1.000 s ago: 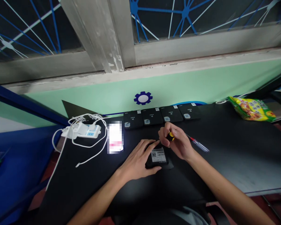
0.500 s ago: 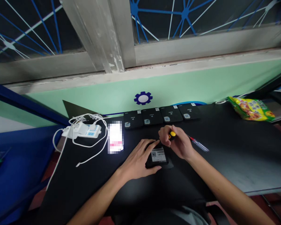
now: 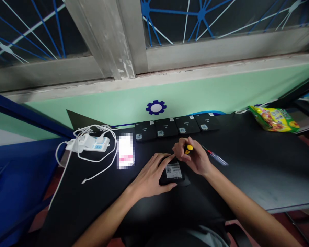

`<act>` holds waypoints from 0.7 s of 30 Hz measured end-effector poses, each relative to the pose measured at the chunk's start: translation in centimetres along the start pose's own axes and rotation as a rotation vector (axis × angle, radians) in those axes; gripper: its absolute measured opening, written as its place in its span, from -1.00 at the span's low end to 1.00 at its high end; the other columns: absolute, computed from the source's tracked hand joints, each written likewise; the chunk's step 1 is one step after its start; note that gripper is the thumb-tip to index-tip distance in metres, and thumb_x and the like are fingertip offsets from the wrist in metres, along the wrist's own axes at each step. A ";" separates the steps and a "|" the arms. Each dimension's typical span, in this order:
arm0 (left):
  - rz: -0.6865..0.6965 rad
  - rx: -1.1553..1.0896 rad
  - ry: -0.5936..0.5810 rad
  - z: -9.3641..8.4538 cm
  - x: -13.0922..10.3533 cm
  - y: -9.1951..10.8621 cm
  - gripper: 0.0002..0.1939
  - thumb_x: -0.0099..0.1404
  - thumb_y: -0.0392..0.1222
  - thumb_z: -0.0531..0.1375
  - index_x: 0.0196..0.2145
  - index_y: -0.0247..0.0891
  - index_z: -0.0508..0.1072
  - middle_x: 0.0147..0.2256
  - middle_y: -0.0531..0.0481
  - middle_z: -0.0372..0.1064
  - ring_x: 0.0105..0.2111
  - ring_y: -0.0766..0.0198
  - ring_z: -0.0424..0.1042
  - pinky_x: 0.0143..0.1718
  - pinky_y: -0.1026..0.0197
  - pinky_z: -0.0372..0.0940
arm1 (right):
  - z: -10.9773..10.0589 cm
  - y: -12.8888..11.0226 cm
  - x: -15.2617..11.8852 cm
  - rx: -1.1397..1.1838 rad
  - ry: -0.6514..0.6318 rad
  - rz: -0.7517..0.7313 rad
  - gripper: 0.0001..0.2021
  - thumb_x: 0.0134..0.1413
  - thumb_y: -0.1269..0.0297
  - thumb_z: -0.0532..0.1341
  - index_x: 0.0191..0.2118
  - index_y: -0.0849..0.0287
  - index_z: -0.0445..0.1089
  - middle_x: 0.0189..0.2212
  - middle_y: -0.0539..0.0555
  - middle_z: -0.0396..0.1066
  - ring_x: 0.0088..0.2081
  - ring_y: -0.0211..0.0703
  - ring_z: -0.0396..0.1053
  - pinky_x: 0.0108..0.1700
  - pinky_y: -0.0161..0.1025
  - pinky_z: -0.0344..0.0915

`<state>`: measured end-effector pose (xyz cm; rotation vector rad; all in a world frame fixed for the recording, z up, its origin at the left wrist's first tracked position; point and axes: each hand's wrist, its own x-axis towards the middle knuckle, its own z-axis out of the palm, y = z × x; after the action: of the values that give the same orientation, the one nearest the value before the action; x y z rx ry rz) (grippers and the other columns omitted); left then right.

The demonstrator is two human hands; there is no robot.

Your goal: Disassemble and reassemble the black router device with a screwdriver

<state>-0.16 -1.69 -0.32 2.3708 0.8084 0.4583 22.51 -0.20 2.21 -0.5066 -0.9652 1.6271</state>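
Observation:
My left hand (image 3: pixel 150 176) grips a small black box-shaped device (image 3: pixel 174 171) on the desk. Its thumb lies along the near edge and its forefinger reaches the far edge. A white printed label faces up on the device. Closed above the device's far right corner, my right hand (image 3: pixel 193 156) holds a screwdriver (image 3: pixel 189 148) with a yellow-capped handle; its tip is hidden by the fingers. Just right of that hand lies another screwdriver (image 3: pixel 218 158) with a clear handle and a red collar.
Several flat black boxes (image 3: pixel 187 124) line the wall side of the black desk (image 3: pixel 247 164). Left of my hands are a lit phone (image 3: pixel 125 151), a white power strip (image 3: pixel 98 144) and looping white cables (image 3: pixel 92 160). A green-yellow snack bag (image 3: pixel 274 119) lies far right.
The whole view has shifted slightly. Both hands keep nearly the same places around the device, and the right hand still holds the yellow-capped screwdriver.

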 end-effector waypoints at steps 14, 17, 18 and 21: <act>0.008 0.013 -0.003 0.0 0.1 0.1 -0.05 0.40 0.01 0.47 0.54 -0.06 0.06 0.37 -0.26 0.26 0.36 -0.19 0.28 0.40 -0.32 0.32 | -0.1 0.3 -0.2 0.031 -0.028 0.000 -0.75 0.29 0.08 0.37 -0.23 0.07 0.32 -0.58 -0.14 0.14 -0.52 -0.19 -0.10 -0.39 -0.20 -0.09; 0.011 0.008 -0.003 -0.1 0.1 0.1 -0.09 0.45 0.05 0.43 0.54 -0.05 0.05 0.37 -0.26 0.26 0.36 -0.20 0.28 0.40 -0.35 0.30 | -0.1 0.1 -0.1 0.030 -0.026 0.001 -0.75 0.29 0.07 0.36 -0.26 0.08 0.34 -0.58 -0.13 0.13 -0.53 -0.19 -0.08 -0.40 -0.19 -0.08; 0.010 0.007 -0.002 -0.2 0.1 0.0 -0.10 0.46 0.06 0.41 0.54 -0.06 0.05 0.37 -0.27 0.27 0.36 -0.20 0.28 0.41 -0.35 0.29 | 0.0 0.1 -0.1 0.026 -0.026 0.000 -0.75 0.30 0.06 0.34 -0.28 0.09 0.36 -0.58 -0.12 0.14 -0.53 -0.19 -0.06 -0.40 -0.19 -0.07; 0.004 0.002 0.003 -0.3 0.2 0.1 -0.16 0.50 0.06 0.38 0.52 -0.07 0.07 0.36 -0.25 0.30 0.37 -0.17 0.29 0.42 -0.32 0.29 | 0.0 -0.1 -0.1 0.008 -0.022 -0.014 -0.67 0.37 0.03 0.25 -0.36 0.14 0.43 -0.58 -0.06 0.16 -0.51 -0.16 0.01 -0.39 -0.16 -0.05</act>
<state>-0.11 -1.47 -0.03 2.3746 0.8064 0.4629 22.61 -0.25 2.33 -0.4765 -0.9758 1.6259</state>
